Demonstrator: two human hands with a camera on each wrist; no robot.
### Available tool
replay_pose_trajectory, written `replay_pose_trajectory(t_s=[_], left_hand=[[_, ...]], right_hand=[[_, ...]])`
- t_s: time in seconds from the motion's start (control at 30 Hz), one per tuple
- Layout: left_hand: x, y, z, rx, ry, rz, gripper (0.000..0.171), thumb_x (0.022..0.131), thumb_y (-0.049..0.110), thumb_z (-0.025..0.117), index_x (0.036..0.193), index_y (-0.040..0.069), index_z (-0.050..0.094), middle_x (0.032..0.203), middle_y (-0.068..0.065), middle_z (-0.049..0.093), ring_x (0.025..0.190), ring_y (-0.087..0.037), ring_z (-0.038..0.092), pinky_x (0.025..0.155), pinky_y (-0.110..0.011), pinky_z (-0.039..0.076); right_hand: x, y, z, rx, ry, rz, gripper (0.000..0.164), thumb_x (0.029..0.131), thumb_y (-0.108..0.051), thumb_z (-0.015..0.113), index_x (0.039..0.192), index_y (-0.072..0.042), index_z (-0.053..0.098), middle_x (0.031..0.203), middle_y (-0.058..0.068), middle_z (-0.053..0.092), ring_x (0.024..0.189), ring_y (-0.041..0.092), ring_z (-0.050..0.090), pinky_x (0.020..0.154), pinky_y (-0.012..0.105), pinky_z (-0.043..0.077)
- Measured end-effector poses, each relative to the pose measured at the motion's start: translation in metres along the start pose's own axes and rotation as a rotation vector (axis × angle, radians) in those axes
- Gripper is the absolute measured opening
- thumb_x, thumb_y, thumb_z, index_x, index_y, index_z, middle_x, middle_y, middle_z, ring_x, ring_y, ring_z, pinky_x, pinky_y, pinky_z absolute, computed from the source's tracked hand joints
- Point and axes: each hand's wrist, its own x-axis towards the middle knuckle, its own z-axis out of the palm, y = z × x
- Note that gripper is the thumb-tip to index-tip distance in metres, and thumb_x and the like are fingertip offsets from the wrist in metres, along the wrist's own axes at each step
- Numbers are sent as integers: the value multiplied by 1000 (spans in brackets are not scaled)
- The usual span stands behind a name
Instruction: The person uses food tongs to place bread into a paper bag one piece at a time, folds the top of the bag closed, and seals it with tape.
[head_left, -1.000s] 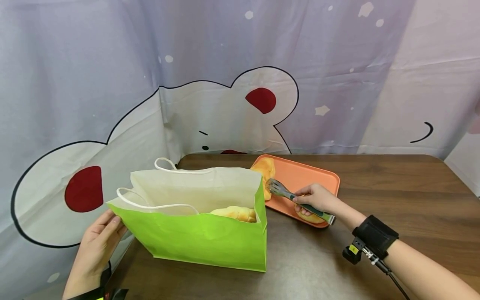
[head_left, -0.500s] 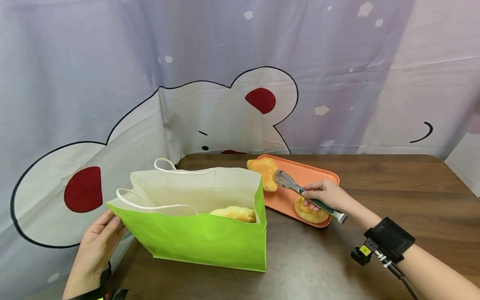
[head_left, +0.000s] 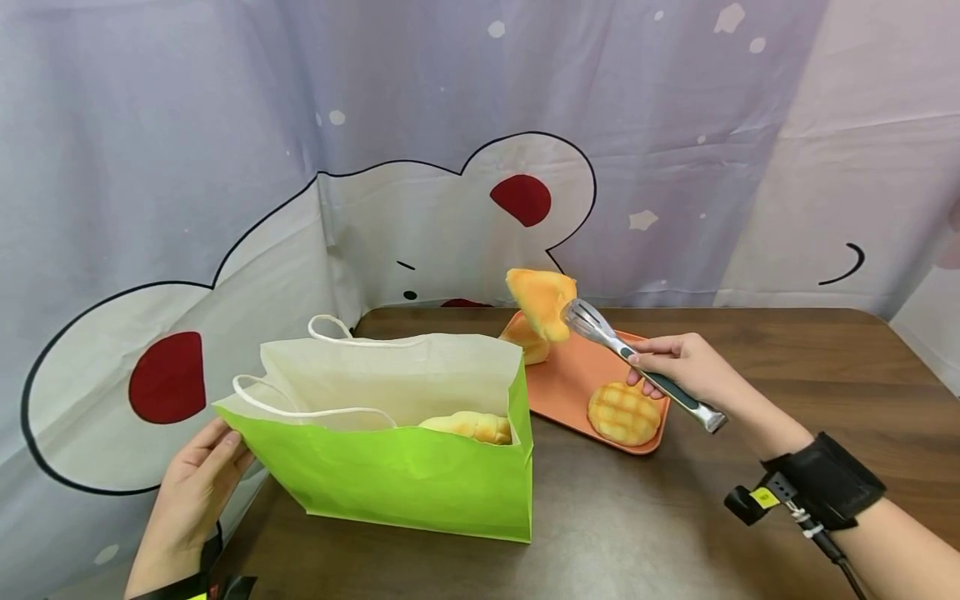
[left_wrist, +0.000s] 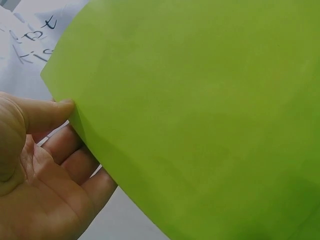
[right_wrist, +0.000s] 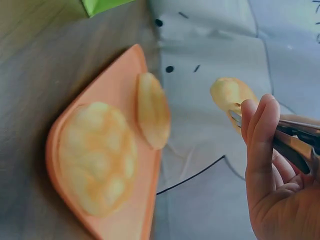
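In the head view, my right hand (head_left: 686, 367) grips a pair of metal tongs (head_left: 637, 367) with dark green handles. The tongs pinch a yellow-orange bread piece (head_left: 543, 302), raised above the tray's far left end. My left hand (head_left: 198, 483) pinches the left edge of a green paper bag (head_left: 397, 483); the left wrist view shows the thumb (left_wrist: 50, 114) on its outer face. The bag stands open-topped, with a pale bread roll (head_left: 472, 427) inside its right end. On the orange tray (head_left: 562, 392) lie a round grid-patterned bun (head_left: 624, 414) and another bread piece (head_left: 525, 340), partly behind the bag.
The brown wooden table (head_left: 787, 383) carries the bag and tray. White rope handles (head_left: 315, 410) stick up from the bag's rim. A printed curtain (head_left: 450, 83) hangs along the table's back edge. A cabled camera (head_left: 750, 502) is strapped to the right wrist.
The tongs have lifted the bread piece off the tray, up and slightly rightward, exposing another piece beneath. My right hand has moved up and right, uncovering the round bun. My left hand stays put.
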Motion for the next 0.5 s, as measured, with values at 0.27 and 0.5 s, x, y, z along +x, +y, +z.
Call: replay_pose_trajectory(t_s=[0.27, 0.5], left_hand=[[1, 1, 0, 15, -20, -8, 50, 104, -12, 19, 149, -3, 39, 143, -1, 58, 125, -9, 61, 100, -20, 51], [1, 0, 0, 10, -14, -5, 49, 104, -12, 20, 148, -4, 40, 142, -1, 59, 125, -9, 61, 100, -20, 51]], right_hand=[[-11, -24, 0, -5, 26, -65, 47, 101, -15, 59, 136, 14, 49, 80, -1, 74, 62, 7, 66, 60, 29, 60], [-22, -42, 6, 9, 20, -166, 43, 100, -12, 60, 134, 13, 52, 81, 4, 75, 60, 10, 65, 57, 29, 59]])
